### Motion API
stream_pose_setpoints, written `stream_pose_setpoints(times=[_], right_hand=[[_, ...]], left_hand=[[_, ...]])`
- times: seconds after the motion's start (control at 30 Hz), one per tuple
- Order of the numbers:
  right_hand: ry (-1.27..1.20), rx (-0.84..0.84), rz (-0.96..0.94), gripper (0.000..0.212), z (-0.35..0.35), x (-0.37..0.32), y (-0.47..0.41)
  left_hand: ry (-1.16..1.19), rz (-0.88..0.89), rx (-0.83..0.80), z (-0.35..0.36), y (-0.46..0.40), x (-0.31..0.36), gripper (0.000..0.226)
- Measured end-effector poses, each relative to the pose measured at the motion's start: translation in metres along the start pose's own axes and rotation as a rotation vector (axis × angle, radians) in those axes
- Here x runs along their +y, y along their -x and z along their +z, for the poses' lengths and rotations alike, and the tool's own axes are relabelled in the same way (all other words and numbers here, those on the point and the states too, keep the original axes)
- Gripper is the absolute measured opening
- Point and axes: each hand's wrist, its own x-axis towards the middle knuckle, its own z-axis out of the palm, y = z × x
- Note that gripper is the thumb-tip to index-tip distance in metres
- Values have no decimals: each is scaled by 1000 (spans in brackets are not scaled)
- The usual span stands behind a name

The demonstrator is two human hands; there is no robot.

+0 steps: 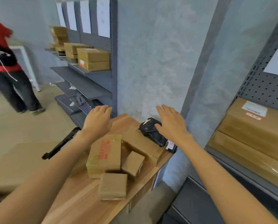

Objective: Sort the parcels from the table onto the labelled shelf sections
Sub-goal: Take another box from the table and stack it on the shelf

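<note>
Both hands are released: the right hand (170, 125) touches the black parcel (153, 131), the left hand (97, 118) hovers beyond it. Nudged, the black parcel may slide off the surface (80, 201) edge.

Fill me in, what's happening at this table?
A person is sorting parcels off a wooden table. Both hands are empty: the right hand reaches with straight fingers over a black plastic-wrapped parcel lying on a brown cardboard box; the left hand hovers open. Several cardboard boxes remain, including one printed in red. Grey metal shelves already hold boxes.
</note>
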Motion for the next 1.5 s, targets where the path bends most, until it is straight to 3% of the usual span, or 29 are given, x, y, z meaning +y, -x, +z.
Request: stream_pose_setpoints(times=[0.5,0.87,1.23,1.5], right_hand=[[-51,-120,-230,62,55,-183,3],[-146,-178,-307,66,74,-285,15],[-144,-285,-542,71,126,-390,9],[-187,-409,-561,71,186,-431,-2]], left_hand=[[-33,-326,-194,24,150,-161,44],[-75,-380,-236,32,226,-238,54],[-150,-477,-360,52,306,-298,46],[-136,-569,-422,80,317,-330,39]])
